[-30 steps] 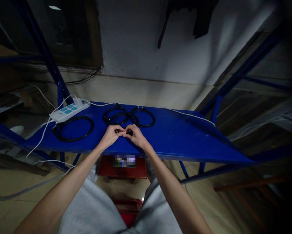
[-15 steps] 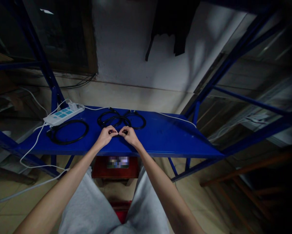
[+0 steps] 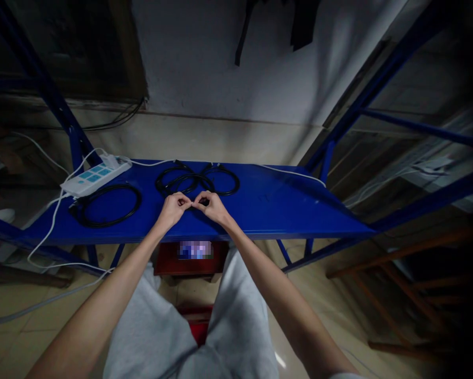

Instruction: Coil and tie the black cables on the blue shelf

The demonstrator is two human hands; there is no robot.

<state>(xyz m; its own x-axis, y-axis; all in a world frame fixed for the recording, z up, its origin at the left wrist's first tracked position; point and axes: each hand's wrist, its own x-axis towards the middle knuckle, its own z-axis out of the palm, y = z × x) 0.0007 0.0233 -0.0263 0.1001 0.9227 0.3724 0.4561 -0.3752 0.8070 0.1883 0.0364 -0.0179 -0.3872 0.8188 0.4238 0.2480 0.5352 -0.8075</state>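
Note:
Near the front middle of the blue shelf, my left hand (image 3: 175, 208) and my right hand (image 3: 213, 207) meet fingertip to fingertip. Each is closed in a pinch of thumb and forefinger. Whatever lies between the fingertips is too small to make out. Just behind them are two overlapping loops of black cable, a left coil (image 3: 157, 183) and a right coil (image 3: 238, 184), partly hidden by my hands. Another black cable coil (image 3: 138, 204) rests farther left, apart from both hands.
A white power strip (image 3: 84, 185) with blue-green sockets sits at the shelf's left end, a plug in it. White cords run along the back edge and down the left side. Blue posts frame the shelf (image 3: 284, 210). Below stands a red-brown stool (image 3: 167, 266) with a blurred-out object on it.
The camera view has tilted down a little, so the shelf and its contents appear higher. My hands stay pinched together at about the same spot, and the cable coils have not visibly moved.

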